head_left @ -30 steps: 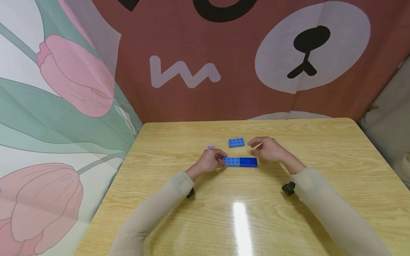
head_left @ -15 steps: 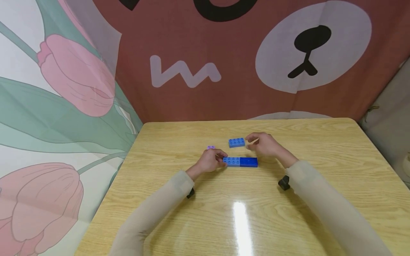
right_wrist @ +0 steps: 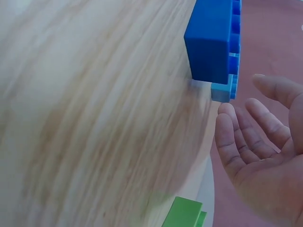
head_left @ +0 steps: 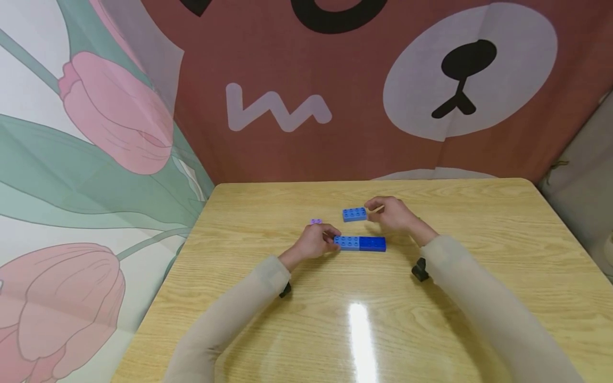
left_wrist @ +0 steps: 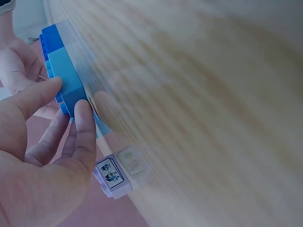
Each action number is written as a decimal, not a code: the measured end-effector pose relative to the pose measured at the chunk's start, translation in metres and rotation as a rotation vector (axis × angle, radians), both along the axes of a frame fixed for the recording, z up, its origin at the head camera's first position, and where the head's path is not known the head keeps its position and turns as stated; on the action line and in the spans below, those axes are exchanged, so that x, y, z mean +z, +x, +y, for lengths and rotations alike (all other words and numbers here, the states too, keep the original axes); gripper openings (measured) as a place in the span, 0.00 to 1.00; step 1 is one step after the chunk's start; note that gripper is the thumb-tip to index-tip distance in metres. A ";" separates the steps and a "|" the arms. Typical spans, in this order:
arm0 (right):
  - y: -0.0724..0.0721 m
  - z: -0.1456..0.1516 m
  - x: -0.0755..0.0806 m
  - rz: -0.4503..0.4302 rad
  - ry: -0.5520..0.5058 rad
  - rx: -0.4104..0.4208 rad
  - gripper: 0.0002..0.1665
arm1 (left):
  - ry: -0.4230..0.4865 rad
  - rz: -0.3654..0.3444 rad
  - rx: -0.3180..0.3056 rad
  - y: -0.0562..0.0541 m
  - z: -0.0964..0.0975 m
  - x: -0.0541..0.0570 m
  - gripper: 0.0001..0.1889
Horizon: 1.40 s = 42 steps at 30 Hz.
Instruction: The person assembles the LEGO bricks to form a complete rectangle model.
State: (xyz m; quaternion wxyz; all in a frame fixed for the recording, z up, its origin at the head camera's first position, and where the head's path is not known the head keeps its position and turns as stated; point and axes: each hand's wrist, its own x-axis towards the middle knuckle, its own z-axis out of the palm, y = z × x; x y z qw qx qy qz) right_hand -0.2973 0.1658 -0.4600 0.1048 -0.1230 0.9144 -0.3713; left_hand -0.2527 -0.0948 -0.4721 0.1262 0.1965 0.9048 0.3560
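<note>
A purple brick (head_left: 316, 221) sat on the wooden desk (head_left: 268, 319) just left of centre, partly hidden by the left hand (head_left: 313, 241), whose grip pinched the near end of a light blue brick (head_left: 347, 243). That brick lay at the frame's centre, its studs up and its long axis running left to right; a dark blue brick (head_left: 372, 244) continued the line end to end, its far end pointing to the right of the frame. In the left wrist view, the row slanted from the upper left toward the pinching fingers. Just above it in the head view, a mid-blue brick (head_left: 354, 215) stood apart, its long axis nearly parallel, right end tipped slightly upward. At its right end was the right hand (head_left: 394, 214), its grip parted, thumb away from fingers; contact could not be told. A green brick (right_wrist: 182, 213) showed at the bottom of the right wrist view.
</note>
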 end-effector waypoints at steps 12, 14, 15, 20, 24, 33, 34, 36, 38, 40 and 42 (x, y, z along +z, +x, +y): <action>-0.011 -0.005 -0.008 -0.026 0.006 -0.002 0.23 | -0.008 0.034 -0.008 -0.001 0.000 -0.001 0.16; -0.013 -0.006 -0.008 -0.028 0.013 -0.002 0.24 | -0.008 0.032 -0.011 -0.002 0.000 -0.001 0.15; -0.013 -0.007 -0.008 -0.030 0.016 -0.003 0.24 | -0.007 0.031 -0.012 -0.002 0.000 -0.001 0.15; -0.017 -0.011 -0.008 -0.035 0.024 -0.011 0.24 | 0.002 0.027 -0.011 -0.002 0.000 -0.001 0.15; -0.019 -0.015 -0.009 -0.034 0.042 -0.007 0.25 | 0.007 0.016 0.000 -0.001 0.000 -0.001 0.15; -0.019 -0.019 -0.009 -0.020 0.068 0.024 0.24 | 0.011 0.003 0.000 0.000 -0.001 0.000 0.15; -0.019 -0.019 -0.009 -0.016 0.071 0.025 0.24 | 0.011 0.004 0.000 0.000 -0.001 -0.001 0.15; -0.019 -0.020 -0.009 -0.006 0.080 0.029 0.24 | 0.010 0.005 -0.001 0.000 -0.001 -0.001 0.15; -0.020 -0.020 -0.009 0.002 0.088 0.034 0.24 | 0.008 0.007 -0.002 -0.001 -0.001 -0.001 0.15; -0.020 -0.021 -0.009 0.004 0.096 0.037 0.24 | 0.006 0.009 -0.005 -0.001 -0.001 -0.001 0.15; -0.020 -0.021 -0.009 -0.001 0.097 0.033 0.24 | 0.008 0.012 -0.007 -0.001 -0.001 0.000 0.15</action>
